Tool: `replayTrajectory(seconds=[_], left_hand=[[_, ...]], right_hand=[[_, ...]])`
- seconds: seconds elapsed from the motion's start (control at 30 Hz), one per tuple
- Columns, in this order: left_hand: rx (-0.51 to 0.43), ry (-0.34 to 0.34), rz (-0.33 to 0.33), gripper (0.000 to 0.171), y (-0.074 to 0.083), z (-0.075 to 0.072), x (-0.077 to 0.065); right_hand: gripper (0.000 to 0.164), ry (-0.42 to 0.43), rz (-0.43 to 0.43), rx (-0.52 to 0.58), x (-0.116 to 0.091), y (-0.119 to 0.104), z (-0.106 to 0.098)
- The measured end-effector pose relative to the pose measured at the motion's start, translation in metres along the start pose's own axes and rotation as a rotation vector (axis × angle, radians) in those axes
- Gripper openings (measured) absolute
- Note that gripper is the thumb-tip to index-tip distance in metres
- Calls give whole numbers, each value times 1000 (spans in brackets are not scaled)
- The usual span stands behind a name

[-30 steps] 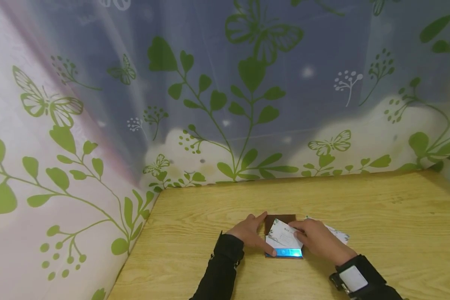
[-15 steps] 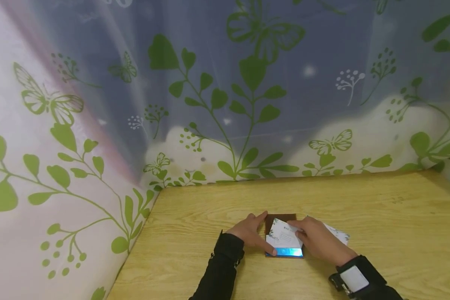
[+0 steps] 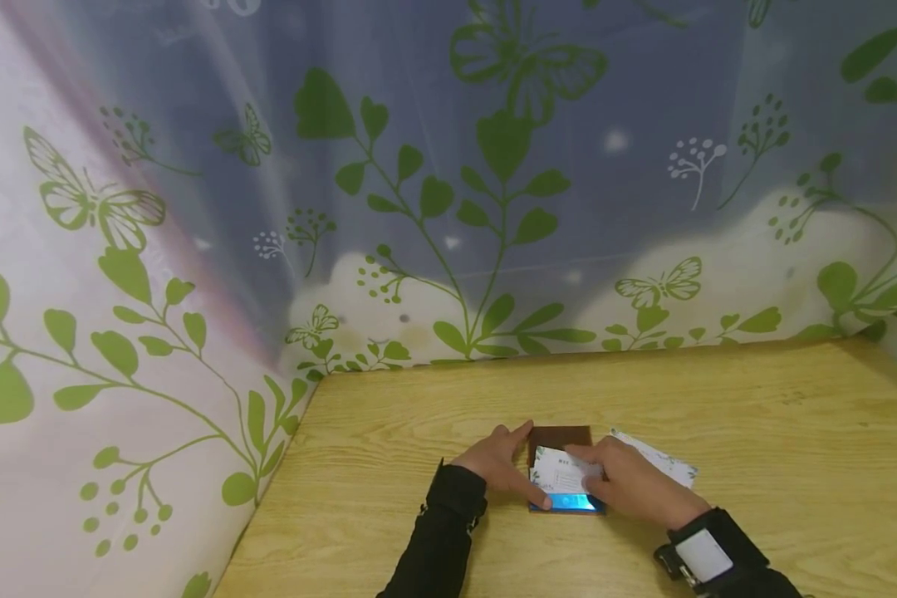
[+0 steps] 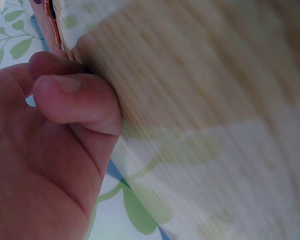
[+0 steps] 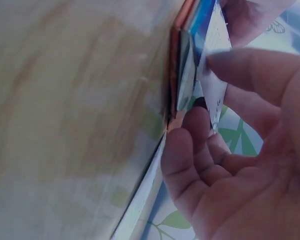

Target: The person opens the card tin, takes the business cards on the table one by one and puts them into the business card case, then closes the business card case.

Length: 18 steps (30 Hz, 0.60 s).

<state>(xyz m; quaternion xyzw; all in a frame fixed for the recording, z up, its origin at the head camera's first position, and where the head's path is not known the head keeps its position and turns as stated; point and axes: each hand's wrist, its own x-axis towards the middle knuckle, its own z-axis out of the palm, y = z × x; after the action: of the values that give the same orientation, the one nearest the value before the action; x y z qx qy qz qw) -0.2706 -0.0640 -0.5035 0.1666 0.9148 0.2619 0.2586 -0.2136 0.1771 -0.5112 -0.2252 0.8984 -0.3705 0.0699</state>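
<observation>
A brown flat holder [image 3: 561,435], its front carrying a shiny blue strip [image 3: 577,502], lies on the table. Along its left side my left hand [image 3: 493,463] holds it, thumb on the blue strip's left end and index finger at the upper left corner. My right hand [image 3: 631,482] pinches a white card [image 3: 553,469] with printed text and leaf patterns over the holder. The card's lower edge meets the top of the blue strip. In the right wrist view, the thumb presses the face of the card [image 5: 216,90], and the holder's layered edge [image 5: 179,65] stands beside it.
Another white leaf-patterned card [image 3: 665,462] lies on the wood-grain table [image 3: 404,432], partly behind my right hand. A curtain [image 3: 419,208] with green leaves and butterflies hangs along the table's back and left sides.
The pinched card has moved down toward the blue strip and lies straighter; more brown shows above it. My right fingers have moved slightly down and left with it. My left hand has stayed put.
</observation>
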Motion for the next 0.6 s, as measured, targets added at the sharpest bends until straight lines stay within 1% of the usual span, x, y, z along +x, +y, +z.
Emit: replayTrajectory(seconds=[0.13,0.27,0.37,0.43,0.6], left_hand=[[1,3,-1,120,-1,0,0],[5,7,3,120,0,0,-1],[3,1,3,120,0,0,-1],[3,-4,0,120,-2,1,2],[15,-6,7,120,-3,1,4]], right_hand=[[48,-21,-6,-12,-1,0,2],[49,1,-32,-38,-1,1,3],[50,17,-22,-49,0,0,4],[50,20,-20,-48,0,-1,5],[48,-12,-42,-32,1,-1,5]])
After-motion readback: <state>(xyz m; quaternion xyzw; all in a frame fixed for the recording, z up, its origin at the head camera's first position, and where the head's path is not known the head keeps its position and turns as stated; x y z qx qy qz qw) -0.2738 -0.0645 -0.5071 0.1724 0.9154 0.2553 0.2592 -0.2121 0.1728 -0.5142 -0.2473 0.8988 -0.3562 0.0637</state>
